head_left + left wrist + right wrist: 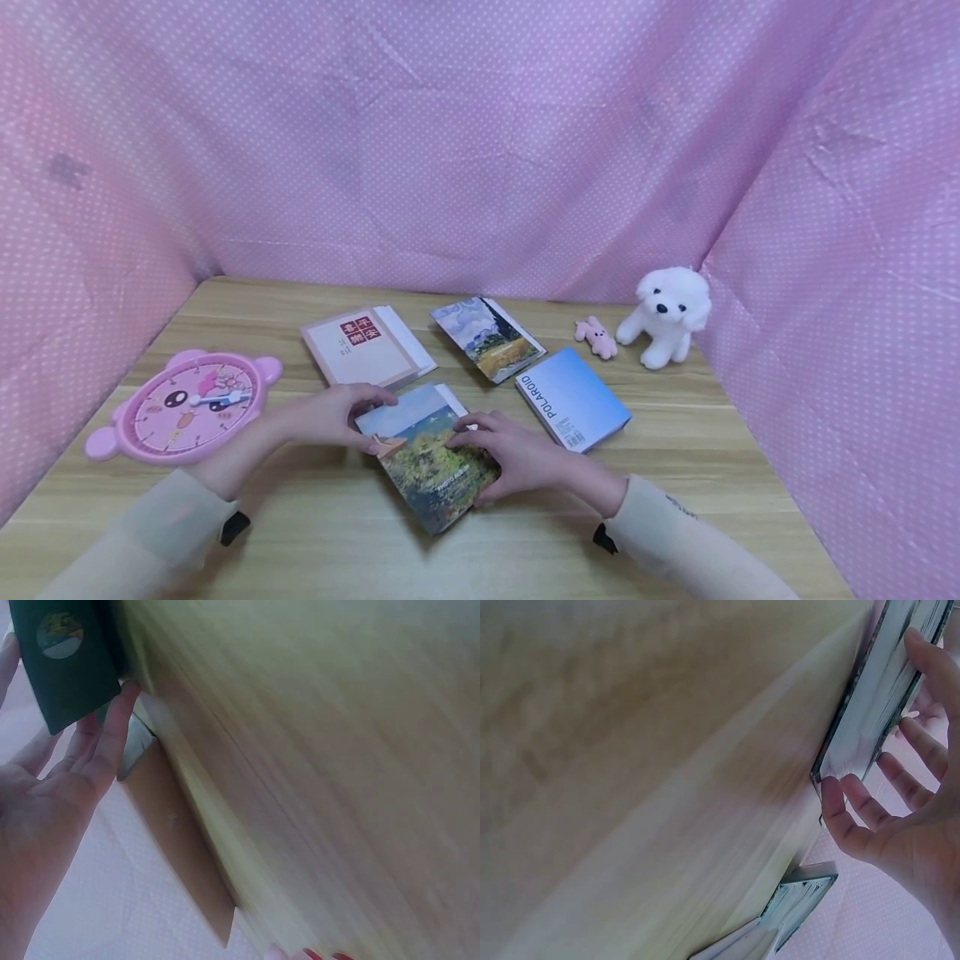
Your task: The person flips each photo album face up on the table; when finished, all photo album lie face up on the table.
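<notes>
A photo album [423,467] with a painted landscape cover lies at an angle at the front middle of the table, its printed title near the lower edge. My left hand [335,419] grips its left side, fingers at the upper corner and thumb lower down. In the left wrist view its dark green spine [67,682] faces the palm. My right hand [521,457] holds the opposite side, with fingers over the cover and thumb at the lower right edge. The white page edges [881,690] show beside these fingers in the right wrist view.
Behind are a beige album [330,350] with red characters and another painted album [480,333]. A blue Polaroid album [585,396] lies to the right. A pink toy clock [161,412] is at left; a small pink toy [596,337] and white plush dog [663,321] are back right.
</notes>
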A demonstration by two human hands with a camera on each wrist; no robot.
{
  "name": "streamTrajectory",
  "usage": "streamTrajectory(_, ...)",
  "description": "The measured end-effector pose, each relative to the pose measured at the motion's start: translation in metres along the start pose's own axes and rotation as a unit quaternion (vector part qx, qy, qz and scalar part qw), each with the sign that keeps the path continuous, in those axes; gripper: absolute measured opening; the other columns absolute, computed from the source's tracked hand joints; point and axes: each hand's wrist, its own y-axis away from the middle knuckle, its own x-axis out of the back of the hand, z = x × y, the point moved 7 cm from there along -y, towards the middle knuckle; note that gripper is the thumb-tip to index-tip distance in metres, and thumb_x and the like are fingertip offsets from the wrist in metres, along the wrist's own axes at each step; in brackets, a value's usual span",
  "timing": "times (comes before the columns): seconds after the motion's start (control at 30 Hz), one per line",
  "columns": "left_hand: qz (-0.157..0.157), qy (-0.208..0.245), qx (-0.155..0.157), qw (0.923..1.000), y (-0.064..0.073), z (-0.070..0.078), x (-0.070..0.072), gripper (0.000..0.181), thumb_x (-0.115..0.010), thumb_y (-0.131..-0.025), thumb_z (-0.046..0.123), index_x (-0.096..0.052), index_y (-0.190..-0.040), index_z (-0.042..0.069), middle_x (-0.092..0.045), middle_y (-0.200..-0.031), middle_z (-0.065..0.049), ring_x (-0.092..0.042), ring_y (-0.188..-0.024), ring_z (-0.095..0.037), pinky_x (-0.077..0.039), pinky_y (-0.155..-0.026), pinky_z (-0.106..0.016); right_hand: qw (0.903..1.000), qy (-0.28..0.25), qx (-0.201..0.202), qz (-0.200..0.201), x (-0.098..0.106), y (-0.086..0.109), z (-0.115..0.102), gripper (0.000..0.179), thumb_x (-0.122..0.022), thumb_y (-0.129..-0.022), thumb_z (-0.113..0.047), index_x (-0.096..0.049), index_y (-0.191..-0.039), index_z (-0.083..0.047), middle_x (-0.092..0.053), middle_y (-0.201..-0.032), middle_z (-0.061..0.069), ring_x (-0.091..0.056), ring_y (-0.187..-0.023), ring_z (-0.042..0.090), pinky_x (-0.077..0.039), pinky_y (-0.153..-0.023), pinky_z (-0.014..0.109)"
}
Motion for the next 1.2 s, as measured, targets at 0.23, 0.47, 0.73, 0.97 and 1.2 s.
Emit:
streamTrajectory(0.23,0.001,-0.055,-0.014,0.9984,0.003,0.008,-0.001,0.075,-0.079,-0.071,0.043,-0.053,-0.131,0.005,-0.06,-0.117,-0.006,-0.057,-0.102,-0.019,-0.049,-0.089,-0.041,0.9999,0.008,0.005,-0.007,-0.004,-0.001,-0.003,0.081,-0.081,-0.067,-0.049,-0.046,-0.138,-0.029,-0.036,-0.145,-0.002,-0.037,-0.124,0.019,-0.043,-0.099,0.039)
streamTrajectory(0.47,-0.007,-0.077,-0.011,0.9969,0.005,0.011,-0.003,0.072,-0.08,-0.071,0.039,-0.054,-0.129,0.006,-0.059,-0.121,-0.007,-0.057,-0.105,-0.02,-0.049,-0.091,-0.041,0.9995,0.03,0.0,-0.009,-0.008,-0.003,-0.005,0.084,-0.08,-0.065,-0.054,-0.045,-0.138,-0.032,-0.037,-0.143,-0.005,-0.039,-0.121,0.017,-0.044,-0.096,0.036)
streamTrajectory(0.73,-0.015,-0.109,-0.017,0.9938,0.005,0.013,-0.004,0.069,-0.08,-0.072,0.033,-0.054,-0.129,0.005,-0.054,-0.132,-0.012,-0.053,-0.117,-0.028,-0.045,-0.098,-0.045,0.9993,0.037,0.007,-0.003,-0.01,-0.006,-0.009,0.085,-0.077,-0.065,-0.059,-0.044,-0.138,-0.032,-0.037,-0.143,-0.004,-0.039,-0.116,0.016,-0.045,-0.092,0.032)
streamTrajectory(0.97,-0.022,-0.12,-0.022,0.9923,0.002,0.009,-0.005,0.072,-0.079,-0.071,0.041,-0.055,-0.129,0.006,-0.055,-0.131,-0.012,-0.053,-0.118,-0.028,-0.045,-0.099,-0.045,0.9997,0.013,0.012,-0.018,-0.006,-0.003,-0.011,0.083,-0.077,-0.068,-0.056,-0.044,-0.139,-0.028,-0.036,-0.146,0.001,-0.039,-0.12,0.018,-0.044,-0.096,0.035)
streamTrajectory(1.2,-0.015,-0.11,-0.016,0.9937,-0.003,0.013,-0.001,0.073,-0.076,-0.074,0.043,-0.053,-0.127,-0.001,-0.061,-0.112,-0.008,-0.059,-0.101,-0.022,-0.05,-0.09,-0.042,0.9988,-0.034,0.0,-0.036,0.004,0.005,-0.012,0.076,-0.076,-0.074,-0.047,-0.043,-0.14,-0.027,-0.037,-0.147,0.002,-0.036,-0.133,0.022,-0.037,-0.107,0.044)
